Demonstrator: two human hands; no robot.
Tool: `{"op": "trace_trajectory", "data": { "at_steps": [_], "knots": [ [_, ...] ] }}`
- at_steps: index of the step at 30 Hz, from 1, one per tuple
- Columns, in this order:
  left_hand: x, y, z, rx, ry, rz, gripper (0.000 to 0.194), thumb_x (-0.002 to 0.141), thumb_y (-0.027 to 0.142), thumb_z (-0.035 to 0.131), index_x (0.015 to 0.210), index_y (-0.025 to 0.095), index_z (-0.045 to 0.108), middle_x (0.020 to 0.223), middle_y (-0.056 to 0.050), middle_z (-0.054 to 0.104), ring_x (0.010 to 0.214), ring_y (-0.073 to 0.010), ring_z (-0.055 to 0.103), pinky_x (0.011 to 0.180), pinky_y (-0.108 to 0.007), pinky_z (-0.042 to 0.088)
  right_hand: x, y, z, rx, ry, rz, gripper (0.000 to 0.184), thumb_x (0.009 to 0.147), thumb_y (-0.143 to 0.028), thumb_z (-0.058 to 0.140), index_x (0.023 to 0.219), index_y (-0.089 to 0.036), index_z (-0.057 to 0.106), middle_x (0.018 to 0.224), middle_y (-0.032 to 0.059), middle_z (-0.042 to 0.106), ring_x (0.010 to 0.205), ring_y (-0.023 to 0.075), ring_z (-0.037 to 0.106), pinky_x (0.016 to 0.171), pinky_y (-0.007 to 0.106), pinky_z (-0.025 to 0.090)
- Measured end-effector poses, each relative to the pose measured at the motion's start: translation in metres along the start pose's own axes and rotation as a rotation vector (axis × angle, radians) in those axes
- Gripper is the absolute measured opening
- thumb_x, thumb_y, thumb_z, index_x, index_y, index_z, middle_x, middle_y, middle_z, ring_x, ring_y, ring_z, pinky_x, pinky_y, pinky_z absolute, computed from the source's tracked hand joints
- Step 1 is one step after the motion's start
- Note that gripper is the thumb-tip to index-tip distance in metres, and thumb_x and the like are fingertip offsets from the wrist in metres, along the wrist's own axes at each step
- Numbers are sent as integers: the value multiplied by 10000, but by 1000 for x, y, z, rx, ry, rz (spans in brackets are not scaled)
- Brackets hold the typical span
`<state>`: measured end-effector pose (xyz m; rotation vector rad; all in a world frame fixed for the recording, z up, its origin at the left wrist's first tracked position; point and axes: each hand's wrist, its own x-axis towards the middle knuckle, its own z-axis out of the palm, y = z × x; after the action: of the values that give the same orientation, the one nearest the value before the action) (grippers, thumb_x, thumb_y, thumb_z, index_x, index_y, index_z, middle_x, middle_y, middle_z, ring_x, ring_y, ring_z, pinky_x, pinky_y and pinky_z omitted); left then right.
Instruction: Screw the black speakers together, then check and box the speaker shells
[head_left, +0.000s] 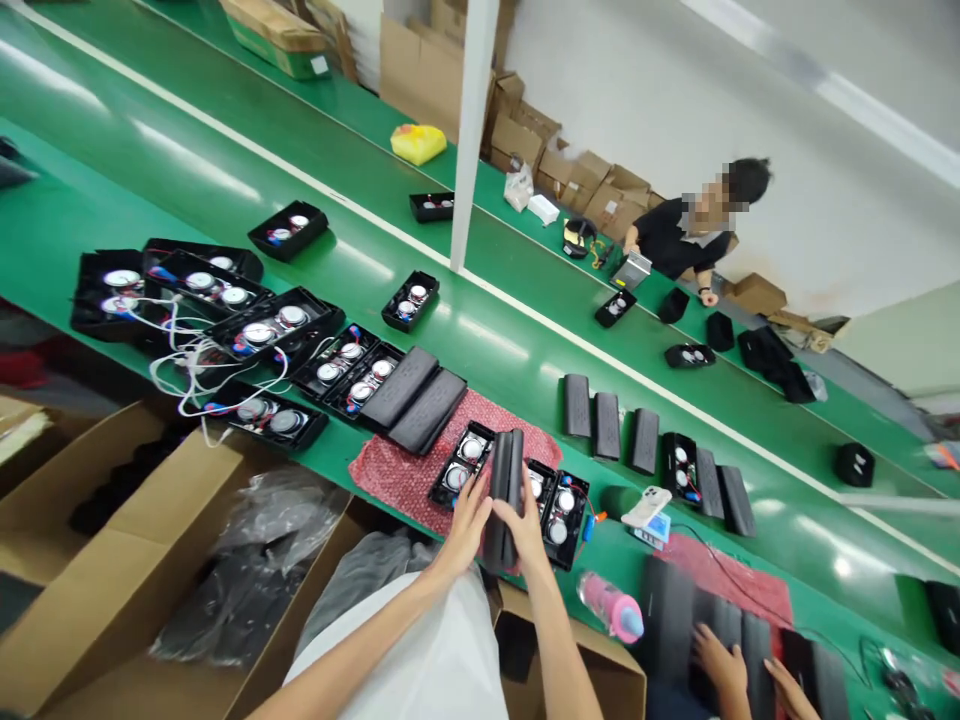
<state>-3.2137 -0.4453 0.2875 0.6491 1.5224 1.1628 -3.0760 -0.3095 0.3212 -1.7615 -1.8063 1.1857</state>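
Observation:
My left hand (466,520) and my right hand (525,525) both grip a black speaker housing (504,490) held upright on edge over a red bubble-wrap mat (390,470). Open black speaker shells with round drivers lie right beside it: one (461,462) to the left, two more (559,505) to the right. Two closed black covers (420,400) rest at the mat's far edge.
Several open speaker shells with white wires (210,320) crowd the green bench at left. Cardboard boxes (112,560) with bagged parts stand below. A pink bottle (611,608) and phone (646,505) lie right. Another person's hands (742,670) work lower right; a seated person (690,235) is across the belt.

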Motion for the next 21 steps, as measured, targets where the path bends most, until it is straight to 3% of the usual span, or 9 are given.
{"op": "trace_trajectory", "data": {
  "at_steps": [2, 5, 9, 11, 13, 15, 19, 20, 21],
  "knots": [
    [13, -3, -12, 28, 45, -14, 863, 907, 808, 536, 1579, 267, 503, 1756, -99, 359, 1662, -315, 240, 1369, -494, 155, 55, -1, 6, -84, 4, 42, 481, 1035, -462, 679, 1422, -185, 608, 1455, 119, 582, 1303, 303, 604, 1114, 528, 543],
    [8, -19, -55, 58, 120, -88, 747, 824, 805, 615, 1363, 294, 698, 1559, -90, 626, 1510, -326, 519, 1297, -478, 361, 148, -3, 18, -237, 40, 120, 612, 1018, -446, 700, 1542, -204, 498, 1569, 150, 480, 1373, 334, 551, 1161, 589, 493],
    [-51, -87, -147, 131, 347, -349, 660, 638, 847, 634, 1031, 339, 787, 1234, -79, 814, 1278, -456, 697, 1166, -636, 482, 248, 7, 42, -430, 130, 185, 841, 978, -469, 715, 1666, -206, 308, 1629, 210, 372, 1424, 388, 499, 1179, 632, 432],
    [-100, -133, -194, 209, 537, -567, 565, 535, 834, 599, 870, 404, 748, 1033, 28, 854, 1185, -429, 754, 1118, -560, 541, 276, 17, 55, -496, 165, 162, 888, 968, -510, 696, 1680, -187, 274, 1631, 241, 354, 1439, 400, 486, 1169, 610, 430],
    [-152, -169, -229, 314, 662, -775, 479, 529, 821, 464, 752, 453, 674, 816, 146, 824, 1122, -383, 787, 1073, -510, 571, 287, 24, 63, -546, 182, 130, 957, 945, -587, 675, 1686, -152, 255, 1623, 290, 341, 1434, 432, 490, 1135, 608, 445],
    [-198, -189, -246, 340, 716, -912, 460, 512, 782, 447, 724, 430, 655, 755, 106, 818, 1103, -417, 787, 1056, -524, 568, 284, 20, 65, -583, 177, 101, 1065, 902, -707, 642, 1685, -101, 250, 1593, 352, 351, 1419, 491, 492, 1096, 644, 453],
    [-241, -197, -237, 272, 627, -982, 515, 593, 717, 549, 853, 309, 725, 922, -77, 849, 1073, -447, 784, 1008, -534, 579, 244, -25, 59, -619, 179, 6, 1225, 876, -896, 403, 1699, -23, 156, 1631, 440, 226, 1591, 529, 247, 1187, 709, 336],
    [-239, -200, -233, 234, 623, -967, 516, 674, 703, 568, 916, 283, 743, 990, -76, 848, 1090, -402, 785, 1022, -498, 578, 226, -38, 61, -598, 191, -69, 1184, 886, -895, 359, 1721, -89, 126, 1672, 394, 206, 1635, 463, 188, 1249, 658, 294],
    [-234, -207, -232, 198, 631, -952, 488, 771, 672, 582, 972, 261, 751, 1055, -73, 842, 1110, -351, 782, 1038, -465, 574, 202, -49, 67, -478, 286, -228, 1096, 865, -865, 464, 1708, -196, 259, 1630, 377, 325, 1601, 436, 305, 1239, 593, 339]
  ]
}}
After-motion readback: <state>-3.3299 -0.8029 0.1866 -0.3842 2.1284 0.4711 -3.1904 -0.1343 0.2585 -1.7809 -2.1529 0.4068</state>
